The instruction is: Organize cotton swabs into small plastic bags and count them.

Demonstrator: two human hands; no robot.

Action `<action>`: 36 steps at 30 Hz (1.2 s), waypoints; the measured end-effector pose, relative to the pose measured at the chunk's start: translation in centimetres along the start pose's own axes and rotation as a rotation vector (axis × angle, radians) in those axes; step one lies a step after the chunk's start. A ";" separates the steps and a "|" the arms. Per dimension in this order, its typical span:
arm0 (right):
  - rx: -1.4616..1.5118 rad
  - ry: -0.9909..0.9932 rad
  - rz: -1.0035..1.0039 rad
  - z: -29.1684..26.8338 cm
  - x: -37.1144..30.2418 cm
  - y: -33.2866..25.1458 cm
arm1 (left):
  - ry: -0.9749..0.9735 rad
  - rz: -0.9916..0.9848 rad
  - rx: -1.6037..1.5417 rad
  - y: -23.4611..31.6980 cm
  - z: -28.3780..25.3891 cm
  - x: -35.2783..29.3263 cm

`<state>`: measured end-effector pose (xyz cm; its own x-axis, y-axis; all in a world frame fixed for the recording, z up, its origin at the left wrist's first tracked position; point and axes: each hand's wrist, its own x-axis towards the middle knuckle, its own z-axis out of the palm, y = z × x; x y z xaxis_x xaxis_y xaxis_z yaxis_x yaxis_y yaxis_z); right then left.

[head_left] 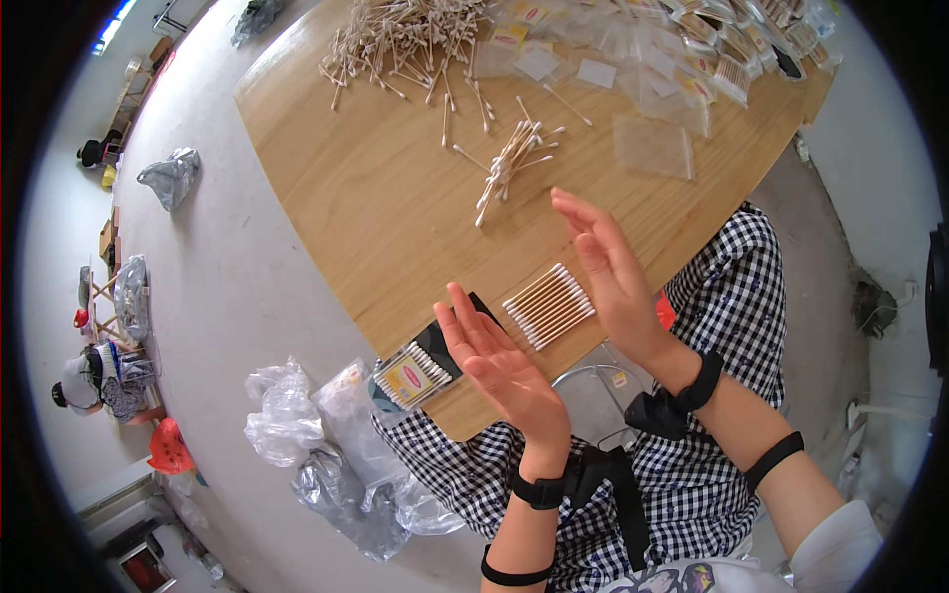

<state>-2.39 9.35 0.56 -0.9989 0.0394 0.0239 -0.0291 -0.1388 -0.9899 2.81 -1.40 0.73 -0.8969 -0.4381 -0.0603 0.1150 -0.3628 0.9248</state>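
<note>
In the head view, the left hand (502, 374) is hovering by the near edge of the wooden table (331, 188), its fingers stretching out and its palm turning toward the right. The right hand (621, 282) is hovering farther right, its fingers extending close together and its palm facing left. Between the two hands, a row of cotton swabs (549, 306) is lying side by side near the table's edge, bare wooden sticks showing between white tips. Left of the left hand, a filled packet of swabs (411, 376) is resting at the near left corner, partly on a dark flat thing (481, 310).

Farther away, a small heap of swabs (509, 170) is lying loosely crossed, and a large pile of swabs (405, 35) is spreading over the far side. To its right, clear bags (652, 148) and more filled packets (756, 49) are covering the far right part. Near the person's lap, a checkered cloth (736, 272) is hanging in folds. On the floor to the left, clear plastic bags (282, 410) are lying crumpled.
</note>
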 end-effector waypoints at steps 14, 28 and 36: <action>-1.178 -0.308 -0.527 5.4 1.7 3.0 | 0.159 0.128 0.073 1.6 -3.7 -0.2; -1.125 -0.348 -0.577 8.6 1.7 3.9 | 0.147 0.100 -0.014 0.5 -3.2 1.0; -1.240 -0.370 -0.631 8.4 1.7 3.9 | 0.235 0.232 0.154 4.2 -4.5 2.9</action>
<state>-4.48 0.57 -2.06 -0.7887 -0.5126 0.3394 -0.6046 0.7467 -0.2774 2.67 -7.91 2.79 -0.7296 -0.6780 0.0895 0.2223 -0.1113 0.9686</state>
